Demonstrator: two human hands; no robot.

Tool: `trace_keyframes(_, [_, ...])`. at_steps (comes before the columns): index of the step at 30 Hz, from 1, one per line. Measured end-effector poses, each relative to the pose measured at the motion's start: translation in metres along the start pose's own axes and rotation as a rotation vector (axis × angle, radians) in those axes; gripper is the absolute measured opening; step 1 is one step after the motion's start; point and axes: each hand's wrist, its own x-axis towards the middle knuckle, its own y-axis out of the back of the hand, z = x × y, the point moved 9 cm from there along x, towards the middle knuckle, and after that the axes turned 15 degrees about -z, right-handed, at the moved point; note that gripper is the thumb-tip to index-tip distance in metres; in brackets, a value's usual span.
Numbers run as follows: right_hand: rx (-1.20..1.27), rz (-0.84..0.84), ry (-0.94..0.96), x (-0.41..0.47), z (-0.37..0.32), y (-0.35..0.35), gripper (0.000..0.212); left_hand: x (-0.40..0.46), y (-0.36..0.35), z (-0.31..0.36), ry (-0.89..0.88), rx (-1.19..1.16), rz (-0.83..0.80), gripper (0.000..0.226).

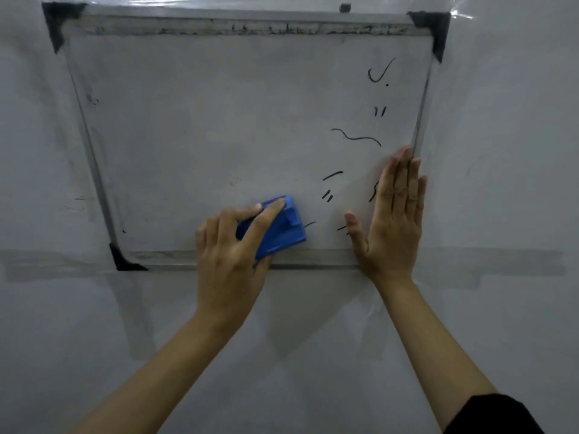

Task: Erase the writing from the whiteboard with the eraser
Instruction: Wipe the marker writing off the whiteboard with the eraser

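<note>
A metal-framed whiteboard with black corner caps lies flat in front of me. Its left and middle are wiped pale. Black marker strokes remain down its right side, from a tick near the top right corner to short dashes near the bottom edge. My left hand is shut on a blue eraser pressed on the board near the bottom edge, just left of a short stroke. My right hand lies flat and open on the board's lower right corner, fingers pointing up along the right frame, covering part of the writing.
The board rests on a grey surface under a clear plastic sheet that glares along the top. A darker grey band runs across at the level of the board's bottom edge. A black sleeve shows at the lower right.
</note>
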Motion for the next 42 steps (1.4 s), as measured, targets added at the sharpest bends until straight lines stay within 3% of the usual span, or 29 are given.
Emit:
trace_keyframes(6, [0.005,0.006,0.013,0.0,0.001,-0.001,0.081,-0.014,-0.031,0.04,-0.205,0.146,-0.088,0.066])
trace_keyframes(13, [0.03,0.014,0.015,0.001,0.002,-0.002,0.081,0.035,0.006,0.021,0.016,0.054,0.115,0.072])
trace_keyframes(21, [0.043,0.009,0.022,0.0,0.002,-0.002,0.079,0.011,-0.015,0.038,-0.205,0.155,-0.057,0.066])
trace_keyframes(26, [0.031,-0.002,0.021,0.001,0.001,-0.004,0.08,0.046,0.013,0.016,-0.008,0.081,0.123,0.072])
trace_keyframes(28, [0.036,-0.011,0.022,0.001,0.002,-0.004,0.079,0.033,0.005,0.024,-0.023,0.101,0.161,0.071])
trace_keyframes(32, [0.038,-0.056,0.014,0.0,0.007,-0.006,0.079,0.002,-0.027,0.047,-0.136,0.154,-0.028,0.066])
trace_keyframes(34, [0.075,-0.073,0.016,-0.002,-0.002,0.004,0.078,0.004,-0.017,0.043,-0.119,0.098,-0.132,0.064])
trace_keyframes(36, [0.149,-0.104,-0.012,-0.002,-0.003,0.004,0.077,0.012,-0.015,0.033,-0.078,-0.111,-0.224,0.065])
trace_keyframes(39, [0.364,-0.072,-0.059,-0.006,-0.017,0.023,0.072,0.023,0.002,0.015,0.039,-0.597,-0.292,0.063])
trace_keyframes(42, [0.698,-0.05,-0.052,-0.016,-0.039,0.04,0.059,0.026,0.014,0.023,0.045,-0.754,-0.327,0.062])
